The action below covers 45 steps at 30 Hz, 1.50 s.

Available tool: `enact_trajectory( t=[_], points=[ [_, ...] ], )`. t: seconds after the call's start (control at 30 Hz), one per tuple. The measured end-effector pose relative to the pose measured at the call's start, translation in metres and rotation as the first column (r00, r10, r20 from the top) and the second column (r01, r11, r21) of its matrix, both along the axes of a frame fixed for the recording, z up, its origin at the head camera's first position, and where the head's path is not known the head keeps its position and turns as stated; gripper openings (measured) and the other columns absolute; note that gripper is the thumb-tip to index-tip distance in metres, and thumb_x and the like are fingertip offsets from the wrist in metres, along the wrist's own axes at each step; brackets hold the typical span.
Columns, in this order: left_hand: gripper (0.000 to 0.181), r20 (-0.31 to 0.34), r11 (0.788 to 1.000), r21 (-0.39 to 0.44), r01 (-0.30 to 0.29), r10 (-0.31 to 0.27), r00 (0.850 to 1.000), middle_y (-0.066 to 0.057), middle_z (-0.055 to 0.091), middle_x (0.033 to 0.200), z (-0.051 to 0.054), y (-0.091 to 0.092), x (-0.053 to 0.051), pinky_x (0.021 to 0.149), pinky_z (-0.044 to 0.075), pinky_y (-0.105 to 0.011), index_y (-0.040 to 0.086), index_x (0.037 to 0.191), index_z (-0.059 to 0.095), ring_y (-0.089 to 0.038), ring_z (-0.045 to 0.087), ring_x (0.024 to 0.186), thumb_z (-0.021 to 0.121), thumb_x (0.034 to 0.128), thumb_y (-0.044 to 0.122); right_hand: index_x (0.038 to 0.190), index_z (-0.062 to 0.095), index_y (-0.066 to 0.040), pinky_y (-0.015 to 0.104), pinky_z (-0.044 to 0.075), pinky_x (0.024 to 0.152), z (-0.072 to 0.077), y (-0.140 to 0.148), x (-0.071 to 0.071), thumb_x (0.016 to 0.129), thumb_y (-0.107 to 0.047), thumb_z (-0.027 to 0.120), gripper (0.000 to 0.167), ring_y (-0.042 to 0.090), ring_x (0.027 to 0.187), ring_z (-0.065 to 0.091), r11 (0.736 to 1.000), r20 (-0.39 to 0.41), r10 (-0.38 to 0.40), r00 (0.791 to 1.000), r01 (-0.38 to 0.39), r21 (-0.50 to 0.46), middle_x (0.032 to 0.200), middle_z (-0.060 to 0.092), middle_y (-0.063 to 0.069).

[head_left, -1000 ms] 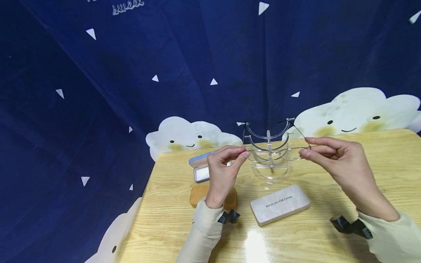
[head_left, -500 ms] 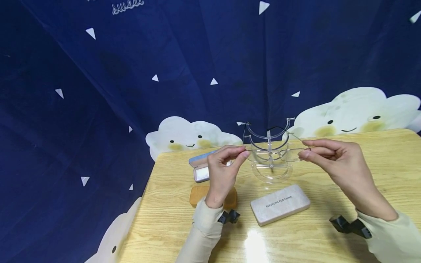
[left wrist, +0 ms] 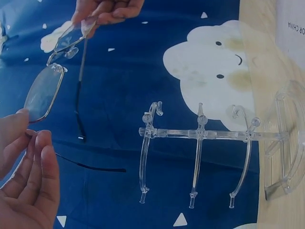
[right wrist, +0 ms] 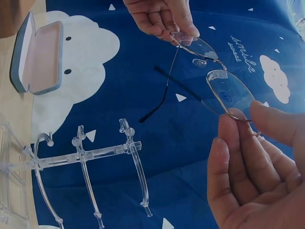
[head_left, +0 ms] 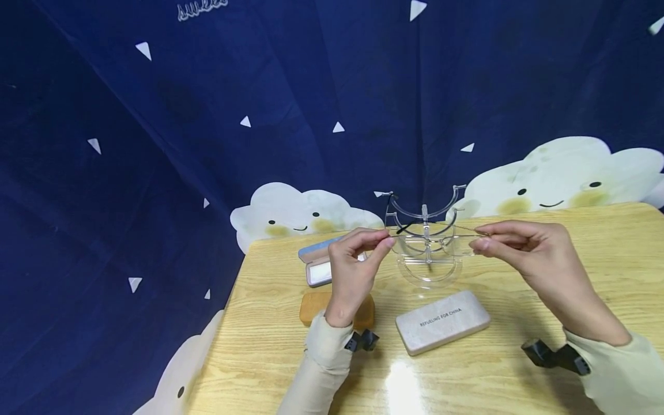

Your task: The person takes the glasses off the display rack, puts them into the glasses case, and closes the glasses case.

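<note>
Thin metal-rimmed eyeglasses (right wrist: 231, 93) are held up between both hands, lenses toward the head camera. My left hand (head_left: 355, 265) pinches the left end of the frame with thumb and fingers. At the other end, my right hand (head_left: 536, 253) pinches the rim near the hinge. In the head view the right temple lies folded inward behind the lenses, while the left temple points away. Behind the glasses stands a clear plastic eyeglass stand (left wrist: 198, 162) with 3 curved arms, apart from the glasses in both wrist views.
A pale marbled glasses case (head_left: 442, 323) lies shut on the wooden table (head_left: 249, 357). To its left are an orange case (head_left: 313, 305), partly behind my left wrist, and an open blue-grey case (right wrist: 45, 62). A dark blue curtain (head_left: 290, 86) hangs behind.
The right temple of the glasses has swung inward, from pointing away to lying across behind the lenses. The right fingers have shifted slightly at the hinge; the left hand stays almost still.
</note>
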<state>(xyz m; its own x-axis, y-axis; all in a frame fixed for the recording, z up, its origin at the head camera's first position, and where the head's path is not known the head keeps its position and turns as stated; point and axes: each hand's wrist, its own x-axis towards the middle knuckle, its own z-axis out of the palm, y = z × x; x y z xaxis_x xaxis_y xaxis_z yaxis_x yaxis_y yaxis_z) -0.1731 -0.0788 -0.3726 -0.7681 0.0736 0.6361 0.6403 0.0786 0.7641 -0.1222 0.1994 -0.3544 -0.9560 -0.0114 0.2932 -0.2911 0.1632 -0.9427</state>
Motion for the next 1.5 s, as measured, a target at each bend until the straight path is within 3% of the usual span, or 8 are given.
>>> enact_trajectory(
  t=[0.23, 0.53, 0.77, 0.97, 1.5],
  points=[
    [0.013, -0.01, 0.999, -0.03, -0.031, 0.031, 0.999, -0.016, 0.08, 0.097, 0.0008, 0.0005, -0.0002, 0.08, 0.064, -0.028, 0.0, 0.099, 0.081, -0.009, 0.072, 0.083, 0.081, 0.0912, 0.011, 0.115, 0.076, -0.002, 0.015, 0.057, 0.075, 0.0015, -0.0013, 0.0, 0.094, -0.003, 0.075, 0.021, 0.004, 0.085, 0.076, 0.994, 0.0, -0.032, 0.999, 0.032, 0.106, 0.096, 0.081, -0.011],
    [0.014, -0.004, 0.999, -0.047, -0.027, 0.027, 1.0, -0.017, 0.08, 0.098, 0.0006, 0.0011, 0.0, 0.082, 0.064, -0.03, 0.0, 0.101, 0.08, -0.013, 0.074, 0.084, 0.08, 0.0928, 0.011, 0.115, 0.074, -0.006, 0.017, 0.056, 0.072, 0.0011, 0.0001, 0.0001, 0.097, -0.007, 0.073, 0.018, 0.006, 0.082, 0.073, 0.99, 0.024, -0.009, 1.0, 0.005, 0.138, 0.096, 0.079, -0.009],
    [0.024, 0.041, 0.998, -0.048, -0.046, 0.048, 0.998, -0.019, 0.08, 0.1, 0.0001, 0.0019, -0.0004, 0.085, 0.064, -0.03, -0.002, 0.114, 0.077, -0.023, 0.078, 0.089, 0.079, 0.0924, 0.009, 0.115, 0.074, -0.007, 0.018, 0.055, 0.071, 0.002, -0.0003, 0.0, 0.098, -0.008, 0.072, 0.017, 0.007, 0.081, 0.071, 0.99, 0.012, -0.01, 1.0, 0.008, 0.14, 0.095, 0.079, -0.009],
    [0.027, 0.075, 0.998, -0.054, -0.019, 0.023, 0.997, -0.022, 0.079, 0.106, 0.0004, 0.002, -0.0002, 0.09, 0.064, -0.03, -0.005, 0.12, 0.075, -0.03, 0.078, 0.094, 0.075, 0.0954, 0.007, 0.115, 0.074, -0.006, 0.018, 0.056, 0.072, 0.0026, -0.001, 0.0005, 0.098, -0.007, 0.072, 0.018, 0.008, 0.082, 0.073, 0.991, 0.008, -0.007, 1.0, 0.006, 0.135, 0.095, 0.079, -0.009],
    [0.028, 0.052, 0.991, -0.13, 0.03, -0.024, 0.998, -0.018, 0.08, 0.109, 0.0013, -0.0001, 0.003, 0.093, 0.063, -0.031, -0.004, 0.123, 0.073, -0.03, 0.079, 0.096, 0.068, 0.1016, 0.012, 0.114, 0.075, -0.006, 0.02, 0.055, 0.068, 0.0029, 0.0003, 0.0015, 0.097, -0.006, 0.073, 0.017, 0.009, 0.079, 0.072, 0.989, 0.006, 0.003, 1.0, -0.004, 0.149, 0.094, 0.079, -0.009]
  ],
)
